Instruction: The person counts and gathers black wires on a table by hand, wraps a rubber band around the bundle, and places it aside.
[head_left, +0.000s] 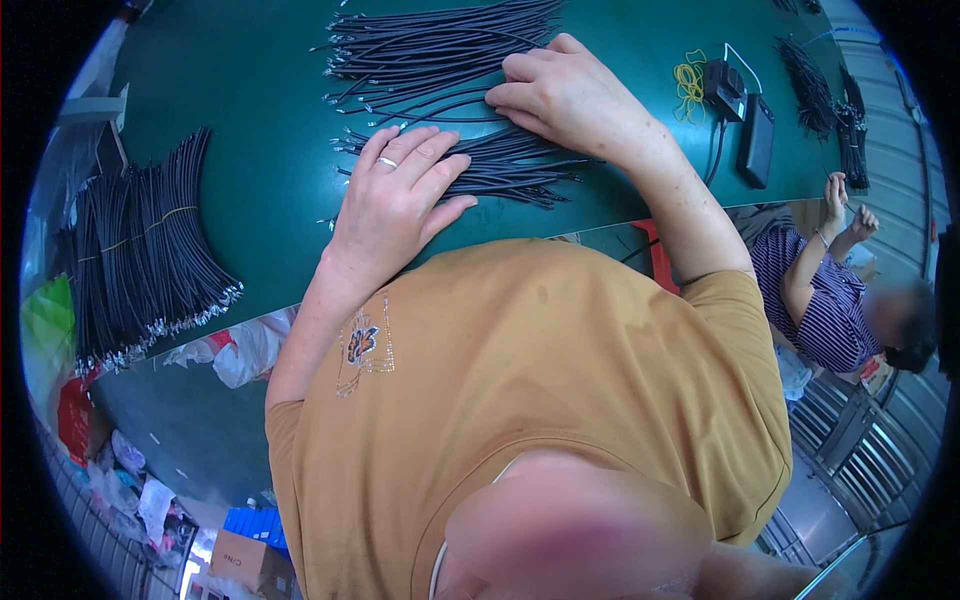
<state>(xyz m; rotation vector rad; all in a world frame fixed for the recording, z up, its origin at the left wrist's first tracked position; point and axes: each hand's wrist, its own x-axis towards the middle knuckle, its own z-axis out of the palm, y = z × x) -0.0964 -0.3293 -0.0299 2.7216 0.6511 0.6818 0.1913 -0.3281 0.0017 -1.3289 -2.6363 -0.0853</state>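
Short black cables with metal terminals at their ends lie in two groups on the green table. My left hand (395, 195), wearing a ring, rests back up with its fingers stretched over the terminal ends of the nearer cable group (520, 172). My right hand (570, 95) is bent over the gap between the groups, its thumb and fingers closed around black cable (455, 104). How many cables it holds is hidden. Just beyond lies the larger cable group (440, 45), spread side by side with the terminals to the left.
Bundled black cables (150, 240) tied with yellow bands lie at the left on the green table (270, 150). Right of my hands are a yellow cord (690, 85), a black adapter (724, 88) and a black power bank (757, 140). Another person (825, 300) works at the right, near more cables (805, 85).
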